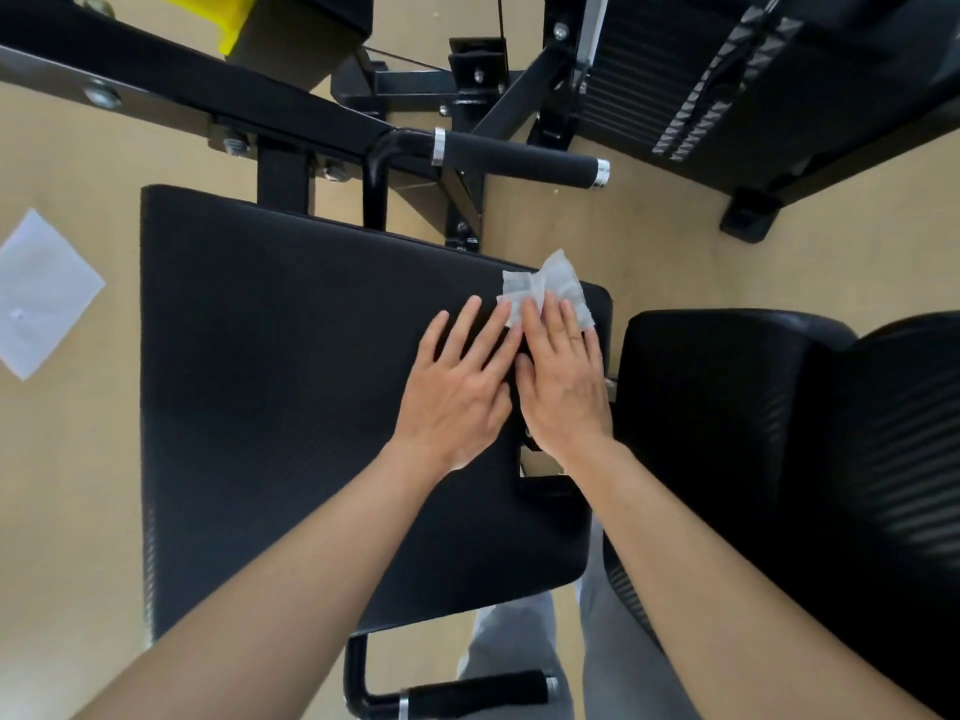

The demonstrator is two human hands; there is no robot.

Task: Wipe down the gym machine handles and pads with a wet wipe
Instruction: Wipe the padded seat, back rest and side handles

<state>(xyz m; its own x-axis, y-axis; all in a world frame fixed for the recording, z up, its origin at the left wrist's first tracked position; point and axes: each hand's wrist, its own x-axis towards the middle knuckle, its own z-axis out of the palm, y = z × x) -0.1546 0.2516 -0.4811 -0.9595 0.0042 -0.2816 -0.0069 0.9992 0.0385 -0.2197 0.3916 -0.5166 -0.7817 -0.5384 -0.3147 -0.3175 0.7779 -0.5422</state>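
A large black pad (291,387) of the gym machine fills the middle of the view. A white wet wipe (558,280) lies near the pad's far right corner. My right hand (563,379) presses flat on the wipe with straight fingers. My left hand (460,387) lies flat on the pad beside it, its fingertips touching the wipe's left edge. A black foam handle (519,158) with chrome rings juts out beyond the pad. A second handle (475,688) shows at the bottom edge.
A second black pad (753,433) stands to the right. The machine's black frame (218,90) crosses the top left, with a weight stack (649,90) at the top right. A white paper sheet (41,293) lies on the tan floor at the left.
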